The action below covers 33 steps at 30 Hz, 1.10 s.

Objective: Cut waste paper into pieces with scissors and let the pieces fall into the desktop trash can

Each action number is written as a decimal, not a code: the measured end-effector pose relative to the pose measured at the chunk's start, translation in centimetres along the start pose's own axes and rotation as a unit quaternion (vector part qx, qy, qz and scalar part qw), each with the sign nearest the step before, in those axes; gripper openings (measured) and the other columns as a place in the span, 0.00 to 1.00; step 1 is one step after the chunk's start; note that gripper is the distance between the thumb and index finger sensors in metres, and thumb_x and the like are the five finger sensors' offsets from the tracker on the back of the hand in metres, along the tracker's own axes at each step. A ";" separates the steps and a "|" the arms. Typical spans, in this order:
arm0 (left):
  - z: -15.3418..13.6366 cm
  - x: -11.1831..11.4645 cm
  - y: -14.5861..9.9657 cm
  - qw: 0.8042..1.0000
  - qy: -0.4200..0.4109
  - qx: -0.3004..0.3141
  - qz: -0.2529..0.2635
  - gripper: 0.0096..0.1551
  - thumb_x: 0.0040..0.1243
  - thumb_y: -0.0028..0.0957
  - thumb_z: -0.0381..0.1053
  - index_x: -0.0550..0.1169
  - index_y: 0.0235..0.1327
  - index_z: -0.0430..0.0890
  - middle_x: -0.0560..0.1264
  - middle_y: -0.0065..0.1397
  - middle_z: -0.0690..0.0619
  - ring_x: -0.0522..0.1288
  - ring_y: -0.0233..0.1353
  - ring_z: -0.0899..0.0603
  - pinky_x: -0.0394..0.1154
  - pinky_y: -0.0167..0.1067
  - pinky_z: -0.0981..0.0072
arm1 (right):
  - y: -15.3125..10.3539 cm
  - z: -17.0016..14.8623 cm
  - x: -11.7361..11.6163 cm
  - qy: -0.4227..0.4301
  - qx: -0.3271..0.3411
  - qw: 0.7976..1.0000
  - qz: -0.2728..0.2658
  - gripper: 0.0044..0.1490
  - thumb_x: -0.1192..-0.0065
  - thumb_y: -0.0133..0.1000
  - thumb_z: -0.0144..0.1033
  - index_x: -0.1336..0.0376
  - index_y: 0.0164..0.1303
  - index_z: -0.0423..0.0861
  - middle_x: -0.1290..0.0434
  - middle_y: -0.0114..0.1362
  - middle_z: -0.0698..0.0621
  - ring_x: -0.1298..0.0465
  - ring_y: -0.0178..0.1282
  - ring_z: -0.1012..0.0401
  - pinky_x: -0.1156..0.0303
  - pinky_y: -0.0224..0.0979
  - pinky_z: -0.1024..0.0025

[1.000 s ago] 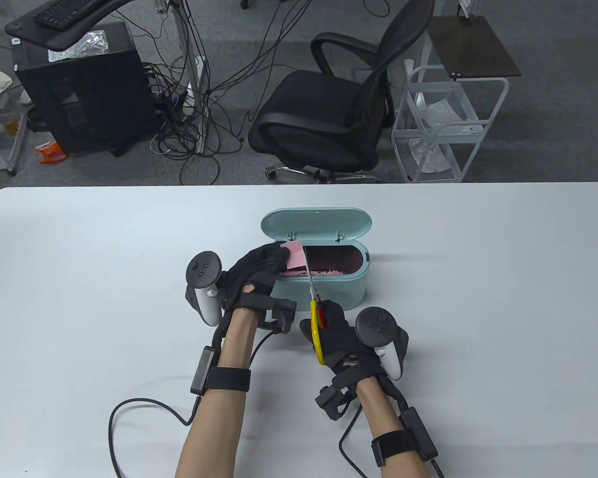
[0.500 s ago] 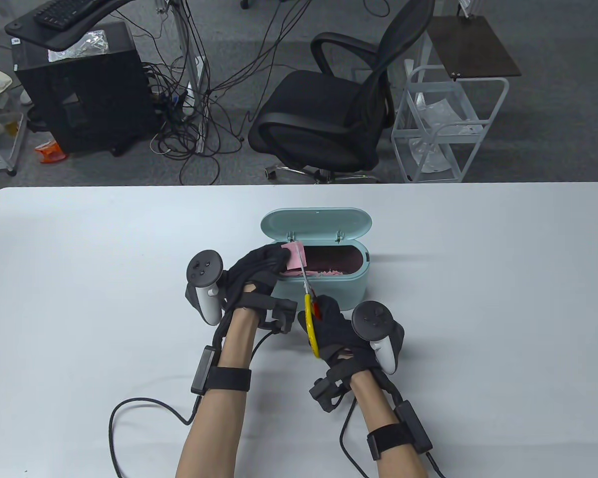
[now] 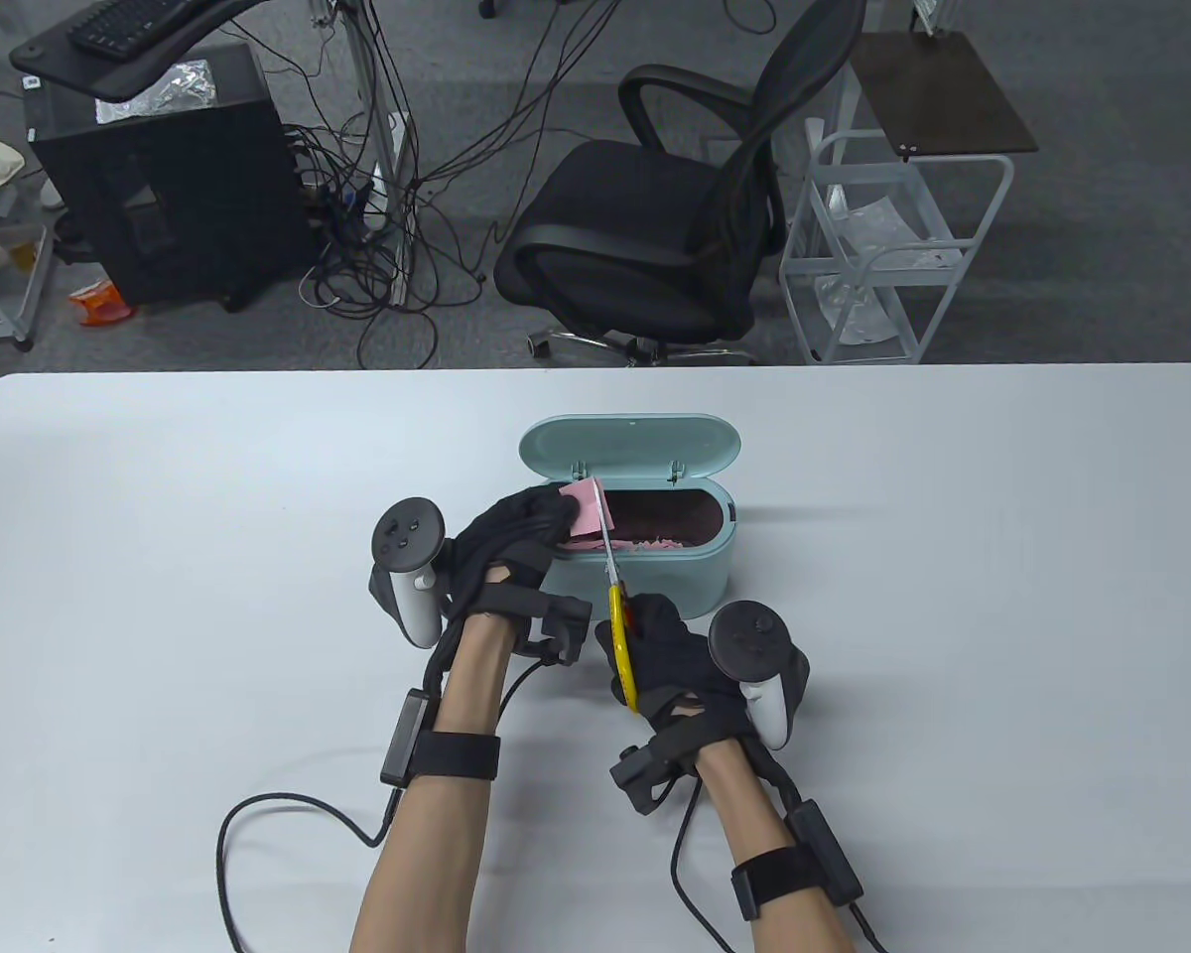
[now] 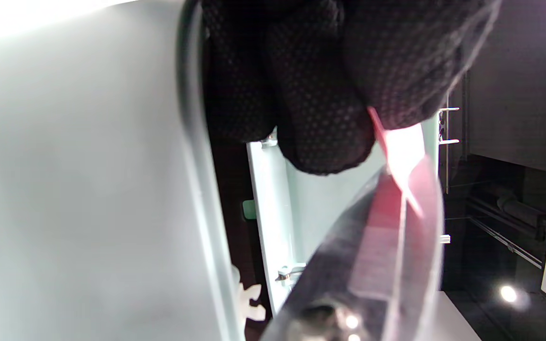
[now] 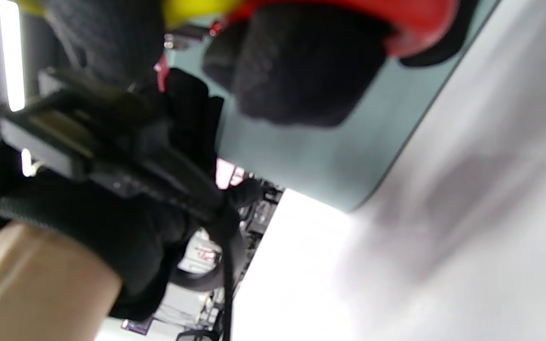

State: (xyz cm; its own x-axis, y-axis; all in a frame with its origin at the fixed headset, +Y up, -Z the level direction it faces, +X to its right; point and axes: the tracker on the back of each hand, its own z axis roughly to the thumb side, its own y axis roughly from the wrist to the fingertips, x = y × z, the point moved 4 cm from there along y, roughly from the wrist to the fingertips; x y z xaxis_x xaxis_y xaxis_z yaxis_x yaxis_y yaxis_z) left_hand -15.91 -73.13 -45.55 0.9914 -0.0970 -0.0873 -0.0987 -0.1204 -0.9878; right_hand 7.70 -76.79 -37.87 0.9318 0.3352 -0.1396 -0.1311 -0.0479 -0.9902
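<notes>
A teal desktop trash can (image 3: 655, 581) stands mid-table with its lid (image 3: 630, 445) open, pink scraps (image 3: 655, 544) inside. My left hand (image 3: 516, 536) pinches a pink piece of paper (image 3: 590, 504) over the can's left end; the left wrist view shows the paper (image 4: 403, 147) between gloved fingertips (image 4: 325, 137). My right hand (image 3: 670, 655) grips the yellow and red scissors (image 3: 619, 635) in front of the can. The blades (image 3: 607, 541) reach up to the paper's right edge, and the blade (image 4: 372, 255) looms close in the left wrist view.
The white table (image 3: 953, 596) stretches wide on both sides of the can. Cables (image 3: 258, 824) trail from both wrists to the near edge. Beyond the far edge stand an office chair (image 3: 655, 238), a white cart (image 3: 893, 248) and a black cabinet (image 3: 159, 179).
My right hand with the scissors has shifted slightly left and toward the can. The blades now lie along the paper's right edge. The left hand has stayed in place.
</notes>
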 end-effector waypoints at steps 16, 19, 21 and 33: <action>0.6 0.2 0.2 0.999 0.034 0.012 -0.025 0.21 0.72 0.43 0.56 0.89 0.46 0.51 0.90 0.44 0.60 0.85 0.59 0.48 0.52 0.73 0.28 | 0.2 -0.1 0.5 -0.041 -0.031 0.998 0.035 0.56 0.40 0.47 0.68 0.53 0.75 0.45 0.30 0.64 0.49 0.21 0.47 0.54 0.42 0.75 0.35; 0.7 0.3 0.3 0.999 0.039 0.014 -0.029 0.21 0.72 0.42 0.56 0.89 0.46 0.51 0.90 0.44 0.60 0.85 0.59 0.48 0.52 0.73 0.28 | 0.4 -0.1 0.5 -0.035 -0.032 0.998 0.039 0.56 0.40 0.47 0.68 0.53 0.75 0.45 0.29 0.63 0.50 0.21 0.47 0.55 0.42 0.75 0.35; 0.7 0.3 0.3 0.999 0.041 0.014 -0.031 0.21 0.72 0.42 0.56 0.89 0.46 0.51 0.90 0.44 0.59 0.85 0.59 0.48 0.52 0.73 0.28 | 0.5 -0.1 0.5 -0.032 -0.030 0.999 0.033 0.56 0.39 0.47 0.68 0.52 0.74 0.45 0.28 0.61 0.51 0.21 0.46 0.54 0.41 0.75 0.35; 0.5 0.0 0.2 0.999 0.040 0.013 0.001 0.22 0.74 0.41 0.59 0.89 0.45 0.51 0.91 0.42 0.62 0.87 0.56 0.50 0.55 0.74 0.31 | 0.4 0.2 0.7 -0.013 -0.021 1.000 -0.006 0.47 0.39 0.48 0.60 0.47 0.67 0.40 0.22 0.49 0.58 0.18 0.34 0.62 0.32 0.72 0.43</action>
State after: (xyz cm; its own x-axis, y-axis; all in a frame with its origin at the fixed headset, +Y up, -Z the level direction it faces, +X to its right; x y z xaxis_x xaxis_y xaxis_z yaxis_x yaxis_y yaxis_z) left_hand -15.84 -72.68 -45.82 0.9813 -0.1751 -0.0799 -0.0976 -0.0951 -0.9907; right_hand 8.22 -76.39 -38.39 0.9241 0.3601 -0.1283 -0.1053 -0.0827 -0.9910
